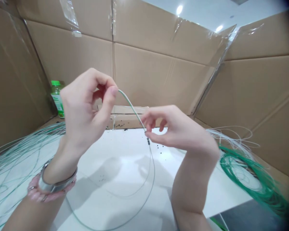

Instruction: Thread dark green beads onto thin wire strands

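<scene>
My left hand [86,109] is raised over the white table [125,166], thumb and forefinger pinched on one end of a thin pale green cord [132,107]. My right hand [173,128] pinches the same cord lower down, right beside a small dark bead [148,141] threaded on it. Between the two hands the cord arches, then hangs below the right hand in a long loop [151,179] down toward the table. A silver bangle and a pink bead bracelet [50,189] sit on my left wrist.
Cardboard walls [159,64] enclose the table on three sides. Loose green and white cords [16,150] spread over the left; a coiled green bundle [250,173] lies at right. A green-capped bottle [56,98] stands back left. Small dark beads [161,147] and a low cardboard tray [127,120] lie behind the hands.
</scene>
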`<state>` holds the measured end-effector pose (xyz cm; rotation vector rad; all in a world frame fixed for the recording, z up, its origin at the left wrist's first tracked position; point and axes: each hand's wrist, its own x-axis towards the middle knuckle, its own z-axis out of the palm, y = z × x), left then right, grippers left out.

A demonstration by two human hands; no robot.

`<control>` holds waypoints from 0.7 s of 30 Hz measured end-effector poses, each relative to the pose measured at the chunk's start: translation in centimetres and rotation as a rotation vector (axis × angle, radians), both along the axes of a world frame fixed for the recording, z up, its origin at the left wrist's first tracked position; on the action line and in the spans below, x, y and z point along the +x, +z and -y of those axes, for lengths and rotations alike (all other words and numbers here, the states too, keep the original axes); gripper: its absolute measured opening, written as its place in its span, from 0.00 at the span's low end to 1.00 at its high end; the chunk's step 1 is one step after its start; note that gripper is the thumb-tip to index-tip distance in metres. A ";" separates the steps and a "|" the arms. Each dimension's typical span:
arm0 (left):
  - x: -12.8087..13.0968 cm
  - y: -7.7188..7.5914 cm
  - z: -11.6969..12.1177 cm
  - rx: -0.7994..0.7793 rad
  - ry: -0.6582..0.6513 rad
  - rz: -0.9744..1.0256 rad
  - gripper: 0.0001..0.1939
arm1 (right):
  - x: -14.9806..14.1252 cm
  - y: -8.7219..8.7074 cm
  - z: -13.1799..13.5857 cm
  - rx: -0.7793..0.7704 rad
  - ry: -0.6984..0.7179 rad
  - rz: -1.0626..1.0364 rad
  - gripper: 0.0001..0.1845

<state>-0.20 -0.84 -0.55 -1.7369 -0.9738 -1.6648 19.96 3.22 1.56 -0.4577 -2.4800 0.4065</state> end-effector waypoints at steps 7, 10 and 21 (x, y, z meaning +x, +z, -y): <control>1.5 -0.7 -1.0 -0.050 -0.185 -0.095 0.04 | -1.6 -0.2 -0.5 -0.134 0.089 -0.416 0.05; 2.0 -0.8 -1.6 -0.081 -0.286 0.016 0.05 | -2.4 -0.5 -0.9 -0.091 0.084 -0.532 0.06; 7.8 -14.3 -10.5 -0.874 -0.374 -0.283 0.11 | -1.0 0.8 0.6 -0.304 0.298 -0.863 0.07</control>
